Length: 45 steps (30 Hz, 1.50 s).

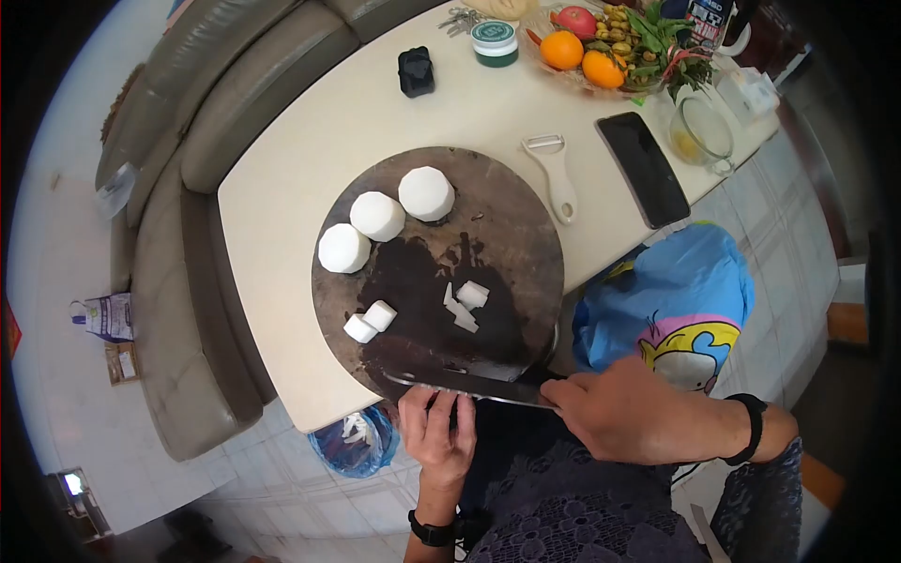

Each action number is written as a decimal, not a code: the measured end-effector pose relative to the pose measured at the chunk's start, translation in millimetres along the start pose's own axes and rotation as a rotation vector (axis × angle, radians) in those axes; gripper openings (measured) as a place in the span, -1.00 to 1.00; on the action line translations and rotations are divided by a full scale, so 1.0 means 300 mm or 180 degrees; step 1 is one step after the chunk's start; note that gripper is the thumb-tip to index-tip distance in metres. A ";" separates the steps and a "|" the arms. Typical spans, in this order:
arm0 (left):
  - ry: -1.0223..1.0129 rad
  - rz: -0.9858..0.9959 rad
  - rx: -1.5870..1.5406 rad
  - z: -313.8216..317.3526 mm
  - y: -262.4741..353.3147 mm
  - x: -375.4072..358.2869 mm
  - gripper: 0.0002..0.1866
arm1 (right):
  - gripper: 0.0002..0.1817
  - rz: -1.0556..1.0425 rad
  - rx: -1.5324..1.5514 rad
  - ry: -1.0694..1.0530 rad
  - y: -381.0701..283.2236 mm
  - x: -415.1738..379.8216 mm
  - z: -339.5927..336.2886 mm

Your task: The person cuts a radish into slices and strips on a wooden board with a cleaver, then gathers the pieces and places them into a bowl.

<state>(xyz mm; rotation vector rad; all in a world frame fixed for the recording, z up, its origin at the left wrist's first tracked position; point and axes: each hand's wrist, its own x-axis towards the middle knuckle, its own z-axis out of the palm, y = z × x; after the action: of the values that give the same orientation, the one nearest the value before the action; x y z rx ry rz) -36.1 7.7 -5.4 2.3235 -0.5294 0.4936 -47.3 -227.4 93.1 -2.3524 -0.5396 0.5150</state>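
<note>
A round dark wooden cutting board [507,216] lies on the cream table. My right hand [619,408] is closed around the handle of a large knife [460,382], whose blade lies across the board's near edge. Just below the blade, my left hand [438,433] has its fingertips bent against it; whatever they hold is hidden. Three peeled white pieces [377,217] stand along the board's upper left. Two smaller white chunks [378,315] sit at its lower left. Thin white slices [460,311] and a small block [473,295] lie near the middle.
On the table [272,235] are a peeler [556,178], a phone [644,169], a glass cup [701,131], a green jar [495,44], a black object [416,72] and a fruit bowl [587,80]. A blue-lined bin [375,446] stands below, beside a grey sofa [174,310].
</note>
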 end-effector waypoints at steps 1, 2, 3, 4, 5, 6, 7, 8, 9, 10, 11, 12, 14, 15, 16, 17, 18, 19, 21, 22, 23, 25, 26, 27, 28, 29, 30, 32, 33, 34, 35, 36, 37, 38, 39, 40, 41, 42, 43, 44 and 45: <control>0.0027 0.0070 0.0019 0.000 -0.008 -0.008 -0.73 | -0.80 -0.0041 -0.0014 -0.0076 -0.004 -0.003 -0.002; -0.0003 0.0060 0.0017 -0.001 -0.010 -0.010 -0.73 | -0.78 -0.0080 -0.0024 -0.0153 -0.007 -0.006 -0.003; -0.0015 0.0097 0.0066 -0.001 -0.012 -0.010 -0.75 | -0.78 -0.0060 0.0002 -0.0157 -0.008 -0.007 -0.004; -0.0025 0.0133 0.0113 0.001 -0.014 -0.011 -0.77 | -0.78 -0.0087 0.0068 -0.0204 -0.006 -0.008 -0.005; -0.0054 0.0124 0.0107 0.004 -0.017 -0.015 -0.77 | -0.78 -0.0117 0.0133 -0.0252 -0.005 -0.009 -0.008; -0.0016 0.0147 0.0117 0.008 -0.021 -0.019 -0.77 | -0.78 -0.0103 0.0156 -0.0260 -0.003 -0.011 -0.012; 0.0024 0.0174 0.0127 0.011 -0.025 -0.021 -0.77 | -0.77 -0.0125 0.0193 -0.0299 -0.001 -0.012 -0.019; -0.0002 0.0171 0.0125 0.013 -0.028 -0.023 -0.77 | -0.77 -0.0149 0.0232 -0.0337 0.001 -0.013 -0.023; 0.0003 0.0171 0.0164 0.015 -0.030 -0.028 -0.79 | -0.77 -0.0137 0.0256 -0.0339 0.003 -0.014 -0.024; 0.0006 0.0172 0.0201 0.016 -0.032 -0.033 -0.80 | -0.77 -0.0176 0.0230 -0.0349 0.005 -0.015 -0.025; -0.0024 0.0168 0.0198 0.016 -0.035 -0.038 -0.80 | -0.78 -0.0212 0.0205 -0.0359 0.007 -0.017 -0.026; -0.0022 0.0187 0.0302 0.015 -0.038 -0.044 -0.83 | -0.78 -0.0196 0.0230 -0.0362 0.006 -0.019 -0.027; -0.0057 0.0209 0.0399 0.014 -0.046 -0.060 -0.86 | -0.73 -0.0205 -0.0169 -0.0367 -0.003 -0.022 -0.026; -0.0047 0.0221 0.0466 0.014 -0.053 -0.072 -0.85 | -0.73 -0.0184 -0.0141 -0.0368 -0.006 -0.021 -0.028; -0.0037 0.0235 0.0534 0.013 -0.060 -0.083 -0.84 | -0.69 -0.0243 -0.0200 -0.0343 -0.008 -0.018 -0.030; -0.0069 0.0235 0.0528 0.011 -0.067 -0.094 -0.84 | -0.65 -0.0303 -0.0258 -0.0321 -0.010 -0.016 -0.032; -0.0056 0.0324 0.0618 0.009 -0.075 -0.104 -0.82 | -0.65 -0.0287 -0.0233 -0.0324 -0.010 -0.012 -0.036; -0.0037 0.0414 0.0708 0.009 -0.080 -0.106 -0.81 | -0.62 -0.0305 -0.0258 -0.0381 -0.011 -0.006 -0.042; -0.0029 0.0347 0.0583 0.018 -0.079 -0.102 -0.80 | -0.60 -0.0313 -0.0269 -0.0446 -0.012 0.002 -0.048; 0.0003 0.0277 0.0464 0.020 -0.076 -0.099 -0.79 | -0.61 -0.0294 -0.0257 -0.0460 -0.014 0.005 -0.050; -0.0013 0.0266 0.0458 0.017 -0.074 -0.098 -0.79 | -0.62 -0.0276 -0.0248 -0.0476 -0.015 0.009 -0.051; -0.0107 0.0144 0.0383 0.010 -0.070 -0.101 -0.80 | -0.62 -0.0264 -0.0293 -0.0437 -0.022 0.014 -0.044; -0.0109 0.0134 0.0375 0.011 -0.074 -0.114 -0.80 | -0.62 -0.0265 -0.0349 -0.0382 -0.026 0.017 -0.040; -0.0095 -0.0047 0.0182 0.011 -0.081 -0.134 -0.79 | -0.62 -0.0260 -0.0345 -0.0392 -0.026 0.027 -0.039; -0.0080 -0.0227 -0.0010 0.011 -0.089 -0.150 -0.78 | -0.63 -0.0341 -0.0269 -0.0364 -0.025 0.040 -0.039; -0.0082 -0.0238 -0.0012 0.010 -0.100 -0.162 -0.78 | -0.63 -0.0424 -0.0196 -0.0338 -0.023 0.053 -0.039; -0.0134 -0.0178 0.0023 0.008 -0.109 -0.172 -0.77 | -0.63 -0.0423 -0.0194 -0.0353 -0.023 0.064 -0.039; -0.0184 -0.0128 0.0050 0.008 -0.107 -0.168 -0.76 | -0.64 -0.0488 -0.0053 -0.0364 -0.022 0.084 -0.037; -0.0098 -0.0084 0.0069 0.011 -0.093 -0.143 -0.79 | -0.64 -0.0487 -0.0061 -0.0370 -0.023 0.092 -0.032; -0.0015 -0.0040 0.0089 0.013 -0.080 -0.119 -0.82 | -0.66 -0.0509 -0.0019 -0.0319 -0.023 0.101 -0.026; -0.0010 -0.0043 0.0080 0.016 -0.071 -0.100 -0.82 | -0.69 -0.0529 0.0020 -0.0266 -0.022 0.111 -0.018; 0.0008 0.0039 0.0171 0.019 -0.063 -0.084 -0.79 | -0.69 -0.0520 0.0013 -0.0270 -0.021 0.125 -0.006; 0.0024 0.0122 0.0265 0.021 -0.059 -0.077 -0.77 | -0.72 -0.0495 0.0023 -0.0242 -0.020 0.142 0.008; 0.0023 0.0121 0.0261 0.021 -0.061 -0.078 -0.77 | -0.76 -0.0474 0.0036 -0.0212 -0.017 0.154 0.020; -0.0009 0.0021 0.0070 0.018 -0.064 -0.081 -0.76 | -0.76 -0.0470 0.0040 -0.0214 -0.016 0.162 0.028; -0.0033 -0.0076 -0.0120 0.018 -0.071 -0.085 -0.75 | -0.65 -0.0517 -0.0003 -0.0234 -0.013 0.169 0.035; -0.0027 -0.0086 -0.0118 0.018 -0.075 -0.088 -0.75 | -0.54 -0.0567 -0.0045 -0.0265 -0.013 0.174 0.037; -0.0023 0.0011 -0.0033 0.017 -0.079 -0.092 -0.75 | -0.54 -0.0575 -0.0049 -0.0280 -0.014 0.172 0.029; -0.0016 0.0111 0.0052 0.015 -0.080 -0.092 -0.74 | -0.67 -0.0497 0.0045 -0.0365 -0.014 0.165 0.016; 0.0002 0.0103 0.0058 0.015 -0.078 -0.089 -0.74 | -0.80 -0.0422 0.0133 -0.0445 -0.015 0.158 0.003; -0.0016 0.0145 0.0113 0.016 -0.074 -0.084 -0.75 | -0.80 -0.0435 0.0117 -0.0450 -0.015 0.148 -0.008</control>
<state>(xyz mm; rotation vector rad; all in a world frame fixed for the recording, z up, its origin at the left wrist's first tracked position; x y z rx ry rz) -45.4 25.2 -33.0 2.3515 -0.5816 0.5228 -10.0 -203.4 88.1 -2.2366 -0.7437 0.6251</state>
